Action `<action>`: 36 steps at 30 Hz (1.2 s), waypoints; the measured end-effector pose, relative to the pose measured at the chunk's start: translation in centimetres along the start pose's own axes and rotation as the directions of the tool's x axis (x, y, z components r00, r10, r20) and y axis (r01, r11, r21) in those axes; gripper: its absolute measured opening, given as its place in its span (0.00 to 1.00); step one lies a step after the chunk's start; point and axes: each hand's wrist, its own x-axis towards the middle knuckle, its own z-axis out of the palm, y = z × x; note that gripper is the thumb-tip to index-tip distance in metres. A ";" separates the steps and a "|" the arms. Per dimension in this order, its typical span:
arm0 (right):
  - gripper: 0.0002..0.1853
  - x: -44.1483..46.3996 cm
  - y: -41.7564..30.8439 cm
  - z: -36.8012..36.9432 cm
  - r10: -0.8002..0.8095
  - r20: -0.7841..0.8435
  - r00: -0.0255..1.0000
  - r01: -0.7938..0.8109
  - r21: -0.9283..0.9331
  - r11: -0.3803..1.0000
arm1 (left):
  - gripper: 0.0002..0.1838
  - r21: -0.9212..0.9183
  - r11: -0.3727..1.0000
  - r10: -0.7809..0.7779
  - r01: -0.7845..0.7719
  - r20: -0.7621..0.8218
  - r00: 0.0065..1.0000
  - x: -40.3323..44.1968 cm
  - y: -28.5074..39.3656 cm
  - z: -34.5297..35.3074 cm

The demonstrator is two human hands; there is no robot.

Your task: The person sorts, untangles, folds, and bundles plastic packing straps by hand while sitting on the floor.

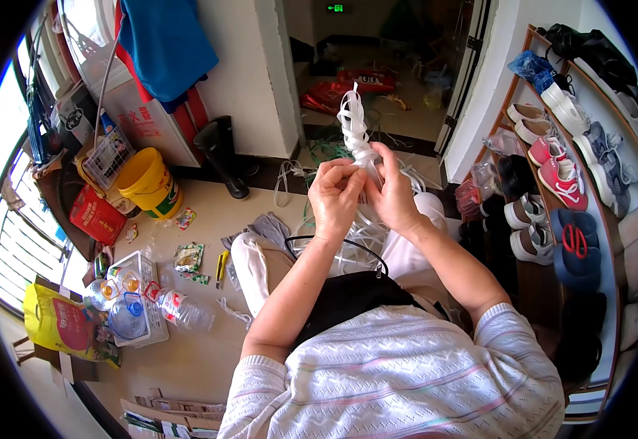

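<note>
A woven piece of white plastic strapping (355, 124) stands up from between both hands, its loops narrowing toward a tip pointing away from me. My left hand (336, 197) pinches the lower part of the weave with thumb and fingers. On the other side, my right hand (390, 194) grips the same base, fingers curled behind it. The thumbs almost meet at the front, and the exact strand between them is hidden. Loose white strips (359, 245) trail down below the hands into my lap, between the knees.
To the right, a shoe rack (531, 139) holds many shoes. On the left are a yellow bucket (149, 183), black rubber boots (220, 154), a white basket (143, 333) with plastic bottles, and a yellow cutter (221, 268) on the floor. A doorway ahead shows red bags (326, 95).
</note>
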 end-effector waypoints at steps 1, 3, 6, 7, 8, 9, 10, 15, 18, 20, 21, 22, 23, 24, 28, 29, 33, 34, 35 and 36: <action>0.27 -0.1 0.1 0.1 -0.012 -0.008 1.000 0.012 -0.002 1.000 | 0.04 0.031 0.999 0.019 -0.019 -0.003 1.000 0.0 0.1 0.0; 0.26 -0.2 0.2 0.2 -0.037 -0.022 0.999 0.037 -0.007 0.999 | 0.03 0.092 0.994 0.057 -0.056 -0.007 0.998 0.0 0.3 -0.1; 0.27 -0.4 0.0 0.3 -0.053 -0.037 0.998 0.052 -0.032 0.998 | 0.03 0.008 1.000 0.003 -0.003 -0.033 0.999 0.1 -0.2 -0.1; 0.27 -0.4 0.0 0.4 -0.057 -0.039 0.998 0.056 -0.014 0.998 | 0.03 0.010 1.000 0.007 -0.007 -0.043 0.999 0.1 -0.3 -0.1; 0.27 -0.4 -0.1 0.5 -0.061 -0.042 0.997 0.061 0.003 0.998 | 0.03 0.012 1.000 0.011 -0.010 -0.053 0.999 0.1 -0.3 -0.3; 0.27 -0.5 -0.1 0.6 -0.064 -0.045 0.997 0.065 0.020 0.998 | 0.03 0.015 1.000 0.014 -0.013 -0.062 0.998 0.1 -0.4 -0.3; 0.27 -0.6 -0.2 0.6 -0.069 -0.049 0.996 0.070 0.034 0.997 | 0.03 -0.028 1.000 0.010 -0.012 -0.063 0.998 0.0 -0.5 -0.3; 0.25 -0.5 -0.4 0.6 -0.050 -0.062 0.997 0.057 0.111 0.992 | 0.02 -0.059 0.997 0.054 -0.058 -0.056 0.997 -0.3 -0.1 -0.2; 0.22 -0.7 -0.1 0.7 -0.122 -0.089 0.988 0.127 0.051 0.991 | 0.03 0.022 0.991 0.135 -0.134 -0.079 0.988 -0.2 0.0 0.0; 0.20 -1.0 0.1 0.8 -0.112 -0.067 0.991 0.116 0.049 0.992 | 0.03 -0.010 0.997 0.076 -0.077 -0.055 0.996 -0.1 -0.7 -0.3; 0.20 -1.1 0.2 0.8 -0.107 -0.055 0.993 0.110 0.048 0.993 | 0.03 -0.025 0.999 0.047 -0.048 -0.043 0.998 0.0 -1.0 -0.4; 0.20 -1.2 0.5 1.0 -0.112 -0.053 0.992 0.115 0.064 0.991 | 0.03 -0.071 0.997 0.018 -0.021 -0.047 0.999 0.0 -1.2 -0.4; 0.19 -1.3 0.8 1.2 -0.117 -0.051 0.992 0.121 0.079 0.990 | 0.03 -0.116 0.993 -0.010 0.004 -0.049 0.999 0.0 -1.3 -0.4; 0.19 -1.3 1.1 1.3 -0.122 -0.049 0.991 0.126 0.094 0.988 | 0.03 -0.162 0.986 -0.039 0.030 -0.051 0.998 0.0 -1.4 -0.4; 0.19 -1.2 2.0 1.5 -0.173 -0.082 0.982 0.178 0.059 0.982 | 0.02 -0.311 0.928 -0.206 0.206 0.033 0.978 0.5 -1.5 -0.5; 0.20 -1.2 2.2 1.5 -0.186 -0.088 0.979 0.191 0.042 0.981 | 0.03 -0.306 0.918 -0.247 0.252 0.057 0.967 0.6 -1.5 -0.7; 0.21 -1.2 2.5 1.4 -0.186 -0.100 0.978 0.186 -0.004 0.983 | 0.02 -0.343 0.880 -0.298 0.330 0.144 0.944 0.5 -1.3 -1.0; 0.21 -1.1 2.1 1.2 -0.157 -0.093 0.983 0.160 0.024 0.987 | 0.03 -0.311 0.899 -0.273 0.308 0.150 0.950 0.6 -1.2 -1.1; 0.22 -0.9 1.3 0.8 -0.127 -0.087 0.988 0.132 0.053 0.990 | 0.03 -0.280 0.917 -0.250 0.286 0.158 0.955 0.6 -1.1 -1.1; 0.22 -0.9 0.7 0.6 -0.095 -0.081 0.992 0.102 0.080 0.992 | 0.04 -0.247 0.932 -0.227 0.264 0.169 0.959 0.6 -1.0 -1.2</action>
